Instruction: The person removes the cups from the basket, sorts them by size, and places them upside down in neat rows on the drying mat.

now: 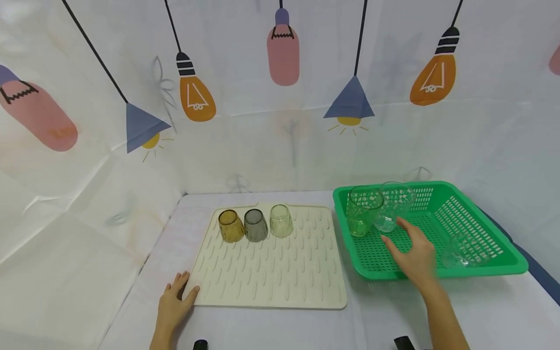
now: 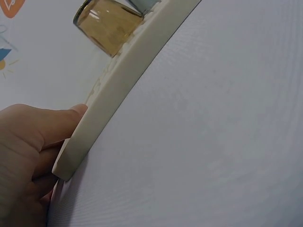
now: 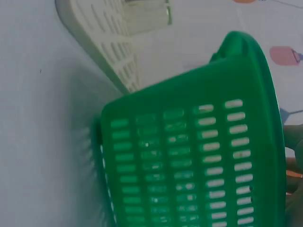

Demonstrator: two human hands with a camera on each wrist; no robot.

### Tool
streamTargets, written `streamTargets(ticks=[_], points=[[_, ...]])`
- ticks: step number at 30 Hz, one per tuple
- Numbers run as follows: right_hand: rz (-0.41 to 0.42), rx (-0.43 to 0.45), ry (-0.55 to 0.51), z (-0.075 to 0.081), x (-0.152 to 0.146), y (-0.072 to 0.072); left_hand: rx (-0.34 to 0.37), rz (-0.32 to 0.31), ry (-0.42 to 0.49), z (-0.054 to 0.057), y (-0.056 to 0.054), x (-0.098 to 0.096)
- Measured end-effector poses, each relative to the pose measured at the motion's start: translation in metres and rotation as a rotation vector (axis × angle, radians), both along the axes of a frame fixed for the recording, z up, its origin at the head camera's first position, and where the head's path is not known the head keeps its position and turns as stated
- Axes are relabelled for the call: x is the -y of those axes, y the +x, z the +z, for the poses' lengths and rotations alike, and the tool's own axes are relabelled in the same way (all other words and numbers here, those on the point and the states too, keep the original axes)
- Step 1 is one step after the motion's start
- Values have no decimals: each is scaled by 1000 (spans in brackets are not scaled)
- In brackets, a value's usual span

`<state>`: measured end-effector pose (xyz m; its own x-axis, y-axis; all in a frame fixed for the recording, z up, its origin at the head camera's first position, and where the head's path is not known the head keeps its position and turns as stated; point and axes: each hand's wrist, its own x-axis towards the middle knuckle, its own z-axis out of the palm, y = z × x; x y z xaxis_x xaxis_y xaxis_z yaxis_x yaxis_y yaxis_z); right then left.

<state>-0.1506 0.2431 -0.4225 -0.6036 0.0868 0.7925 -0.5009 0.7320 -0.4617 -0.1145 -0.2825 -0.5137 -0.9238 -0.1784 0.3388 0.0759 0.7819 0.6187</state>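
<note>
My left hand [image 1: 172, 304] is at the front left corner of a cream drying mat [image 1: 271, 282]. In the left wrist view, its thumb [image 2: 66, 120] touches the mat's edge, while the other fingers are partly hidden behind the corner. An amber glass [image 1: 231, 226], a grey glass [image 1: 255, 226] and a pale green glass [image 1: 281, 221] stand upside down along the mat's back left. Over the green basket [image 1: 485, 270], my right hand [image 1: 415, 255] holds nothing, thumb and fingers spread toward a clear glass [image 1: 389, 214]. A greenish glass [image 1: 359, 218] stands beside that one.
Another clear glass [image 1: 463, 253] lies tilted in the basket's right part. The basket sits close to the mat's right side on a white-covered table [image 1: 236, 330]. Behind rises a white sheet [image 1: 262, 146] printed with lamps. Black objects [image 1: 200, 344] show at the bottom edge.
</note>
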Motion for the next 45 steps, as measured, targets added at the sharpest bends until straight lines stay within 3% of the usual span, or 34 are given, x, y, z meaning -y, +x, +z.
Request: streamTargets(ticks=[3,7,13,17,20,26,30,36,45], points=[[-35,-18,9,-5,-19,3,14,1,-9,2,1,0],[-107,49,27,-4,-39,9,7,-2,-9,1,1,0],[-242,267,61,1,-61,20,24,-1,1,-1,1,-1],[-307,397,122,2,-82,21,11,-6,-12,-1,1,-1],[-340,545,187,6,-99,20,13,1,-11,-1,1,-1],[-331,773,331,12,-129,12,7,5,-21,0,0,0],[-332,895,334,14,-139,7,15,9,-13,1,0,-1],[-365,1010,271,15,-144,3,29,8,-4,1,0,-2],[-283,1151,317,16,-144,-2,13,10,3,2,0,-3]])
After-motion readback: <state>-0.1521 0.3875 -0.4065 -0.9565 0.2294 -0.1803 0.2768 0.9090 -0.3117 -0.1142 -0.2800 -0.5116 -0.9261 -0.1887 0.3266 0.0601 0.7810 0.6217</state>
